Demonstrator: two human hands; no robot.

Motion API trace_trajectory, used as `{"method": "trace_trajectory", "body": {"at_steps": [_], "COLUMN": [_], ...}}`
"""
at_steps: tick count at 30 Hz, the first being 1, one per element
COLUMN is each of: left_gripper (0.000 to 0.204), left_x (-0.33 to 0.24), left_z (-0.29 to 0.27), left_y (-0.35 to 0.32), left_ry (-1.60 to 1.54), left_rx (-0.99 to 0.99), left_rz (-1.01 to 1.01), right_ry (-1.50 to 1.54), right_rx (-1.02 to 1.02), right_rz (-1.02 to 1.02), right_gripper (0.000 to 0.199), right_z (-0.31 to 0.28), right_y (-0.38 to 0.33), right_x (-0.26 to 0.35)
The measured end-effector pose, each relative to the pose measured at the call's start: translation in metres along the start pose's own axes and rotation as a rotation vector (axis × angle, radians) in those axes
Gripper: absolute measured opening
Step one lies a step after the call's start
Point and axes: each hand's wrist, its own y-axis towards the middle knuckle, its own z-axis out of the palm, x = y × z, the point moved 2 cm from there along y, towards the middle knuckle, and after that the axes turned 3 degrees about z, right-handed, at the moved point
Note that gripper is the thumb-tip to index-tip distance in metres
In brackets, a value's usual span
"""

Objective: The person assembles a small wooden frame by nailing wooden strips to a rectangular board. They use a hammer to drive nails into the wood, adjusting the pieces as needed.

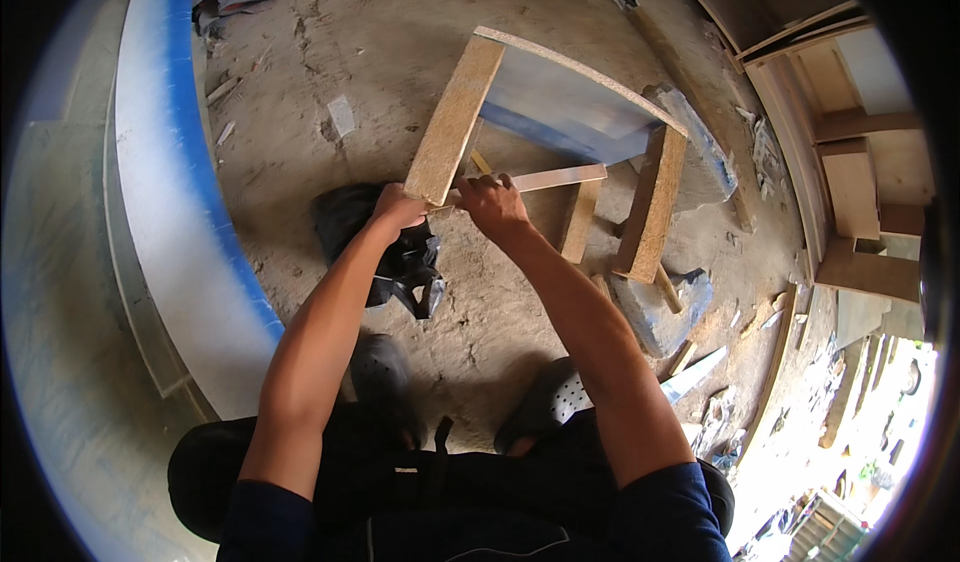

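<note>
A small wooden frame [455, 112] stands on the floor in front of me, with a board on each side and a curved edge at the far end. Between the boards is a smooth grey-blue panel [560, 97]. My left hand [399, 210] is closed round the near end of the left board, its fingertips partly hidden. Just right of it, my right hand [490, 205] has its fingers curled over a thin wooden strip [565, 177], close to that same board end. The strip reaches rightward across the frame's open side. A short wood piece [581, 222] leans below it.
A black plastic bag [345, 217] lies beside my left hand. Grey-blue blocks [665, 312] and wood offcuts [683, 359] are on the right. A long white and blue panel [170, 182] runs along the left. Unfinished wooden cabinets [850, 187] line the right side.
</note>
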Motion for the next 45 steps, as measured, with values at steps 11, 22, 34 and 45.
{"method": "trace_trajectory", "body": {"at_steps": [11,22,34,45], "left_gripper": [0.019,0.015,0.014,0.018], "left_x": [-0.009,0.019,0.019,-0.008], "left_z": [-0.003,-0.004,0.006,0.005], "left_y": [-0.002,0.021,0.017,-0.017], "left_ry": [-0.001,0.054,-0.047,0.080], "left_rx": [-0.114,-0.111,-0.240,-0.189], "left_rz": [-0.041,0.030,0.005,-0.014], "right_ry": [0.073,0.107,-0.024,-0.072], "right_rx": [-0.020,-0.023,0.264,0.428], "right_rz": [-0.007,0.022,0.193,0.461], "right_gripper": [0.026,0.025,0.065,0.072], "right_z": [0.001,0.005,-0.005,-0.052], "right_y": [0.006,-0.001,-0.010,-0.074], "right_x": [0.001,0.002,0.017,-0.019]}}
